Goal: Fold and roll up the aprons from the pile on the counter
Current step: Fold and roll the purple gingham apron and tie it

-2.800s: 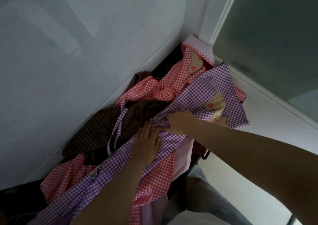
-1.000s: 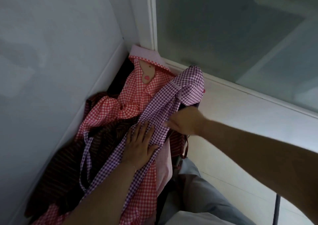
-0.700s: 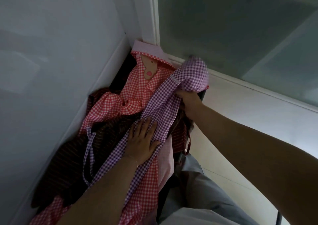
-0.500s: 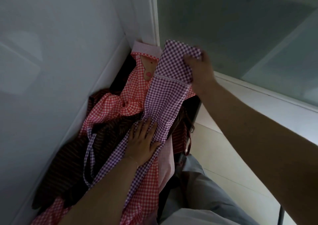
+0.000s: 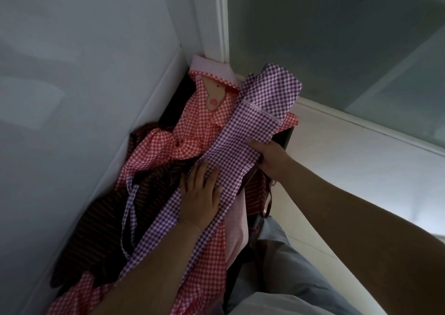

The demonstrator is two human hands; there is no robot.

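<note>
Against the wall on the left, we see a brown striped apron [image 5: 96, 223] slumped on the pile, with red gingham aprons [image 5: 199, 124] beside it. Across them runs the purple gingham apron [image 5: 243, 150], folded into a long narrow band, its far end doubled over near the window frame [image 5: 222, 25]. Our left hand [image 5: 201, 196] presses flat on the band, fingers straight. Our right hand [image 5: 272, 158] grips the band's right edge, thumb on top.
</note>
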